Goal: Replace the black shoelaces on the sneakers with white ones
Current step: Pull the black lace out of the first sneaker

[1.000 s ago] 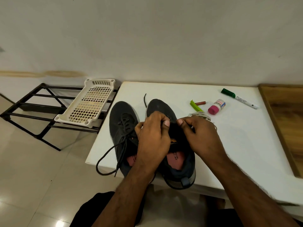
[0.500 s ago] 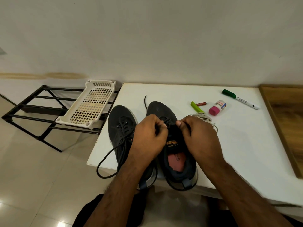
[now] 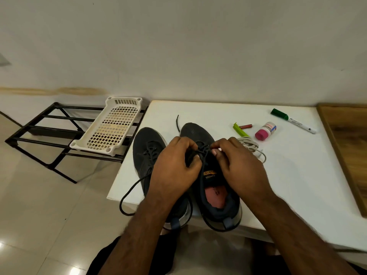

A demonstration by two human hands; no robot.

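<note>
Left hand (image 3: 174, 165) and right hand (image 3: 238, 163) pinching black lace (image 3: 202, 150) over right sneaker (image 3: 214, 187) — left sneaker (image 3: 147, 153) just beside, white laces (image 3: 252, 146) near, all on white table (image 3: 297, 175).

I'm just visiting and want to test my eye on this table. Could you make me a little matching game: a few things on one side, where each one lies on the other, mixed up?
Things:
1. marker
2. white laces
3. plastic tray
4. left sneaker

Places:
A. on the black rack beside the table
B. far right of the table, near the wooden board
C. bundled just right of the right sneaker, behind the right hand
D. by the table's left edge, its black lace hanging over the front

Pairs: 1-B, 2-C, 3-A, 4-D
</note>
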